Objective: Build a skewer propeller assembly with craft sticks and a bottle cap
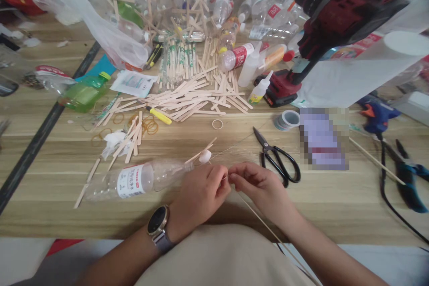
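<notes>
My left hand [204,192], with a watch on its wrist, is closed in a pinch near the table's front edge. Fingertip to fingertip with it, my right hand [264,190] is also pinched closed. A thin pale cord [258,212] runs from between the fingers down across my right forearm; its end there is hidden. Left of my hands a clear plastic bottle [157,176] with a white label lies on its side. By its neck are a white bottle cap [205,157] and wooden craft sticks [197,153]. Black-handled scissors [276,156] lie open beyond my right hand.
Many loose craft sticks [187,96] cover the middle, with a yellow-handled tool [160,115] and rubber bands [150,125] nearby. A red power drill [281,87] stands at right, near a tape roll [288,119], glue gun [377,114] and pliers [407,178]. Bottles crowd the back.
</notes>
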Tool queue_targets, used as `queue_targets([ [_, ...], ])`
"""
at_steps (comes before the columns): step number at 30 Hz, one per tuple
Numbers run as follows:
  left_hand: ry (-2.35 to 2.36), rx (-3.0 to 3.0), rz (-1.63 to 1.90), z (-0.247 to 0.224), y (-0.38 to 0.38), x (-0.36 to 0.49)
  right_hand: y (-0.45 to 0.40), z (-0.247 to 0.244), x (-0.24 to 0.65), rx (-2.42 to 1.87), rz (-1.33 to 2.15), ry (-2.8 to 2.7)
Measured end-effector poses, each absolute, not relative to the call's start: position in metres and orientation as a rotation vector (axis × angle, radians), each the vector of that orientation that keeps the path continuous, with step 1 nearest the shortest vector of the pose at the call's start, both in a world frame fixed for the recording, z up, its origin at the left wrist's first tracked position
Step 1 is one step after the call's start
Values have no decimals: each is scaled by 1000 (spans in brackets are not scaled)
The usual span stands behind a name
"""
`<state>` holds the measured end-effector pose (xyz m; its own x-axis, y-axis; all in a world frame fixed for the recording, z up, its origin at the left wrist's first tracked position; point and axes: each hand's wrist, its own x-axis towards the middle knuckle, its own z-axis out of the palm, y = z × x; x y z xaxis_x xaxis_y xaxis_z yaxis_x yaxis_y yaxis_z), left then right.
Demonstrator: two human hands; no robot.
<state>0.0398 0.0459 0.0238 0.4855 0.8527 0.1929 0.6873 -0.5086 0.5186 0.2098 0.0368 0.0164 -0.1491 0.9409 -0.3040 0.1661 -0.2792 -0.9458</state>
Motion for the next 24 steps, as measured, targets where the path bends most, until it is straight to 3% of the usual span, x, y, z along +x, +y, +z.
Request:
queue_targets([
  [11, 1173, 2252, 659, 29, 40, 26, 38, 15, 209, -1460, 1492, -1255],
  [24, 1156, 2190, 670, 27, 39, 22, 37, 19, 201, -1224, 1718, -726],
])
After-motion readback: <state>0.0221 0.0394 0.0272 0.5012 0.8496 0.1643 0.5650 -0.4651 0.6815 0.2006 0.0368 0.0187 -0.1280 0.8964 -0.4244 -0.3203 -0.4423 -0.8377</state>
